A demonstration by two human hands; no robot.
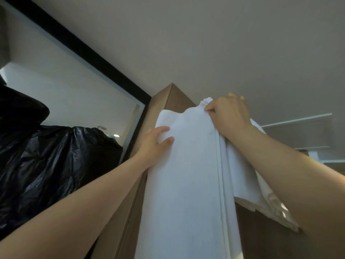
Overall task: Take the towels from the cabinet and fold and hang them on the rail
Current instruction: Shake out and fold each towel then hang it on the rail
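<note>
A white towel (pixel 186 174) is held high in front of the cabinet (pixel 162 101), the left hand (pixel 155 144) curled round its left edge and the right hand (pixel 229 116) pinching a bunched top corner. A clean fold likely calls for levelling both grips and lining the edges up squarely. No rail is in view.

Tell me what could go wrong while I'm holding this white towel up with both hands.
1. The right hand pinches only a bunched top corner of the towel; it may slip, and the towel could drop.
2. Loose layers hang unevenly on the right, so the fold may come out crooked.
3. The black bag sits close beside the left hand; the towel might brush it.
</note>
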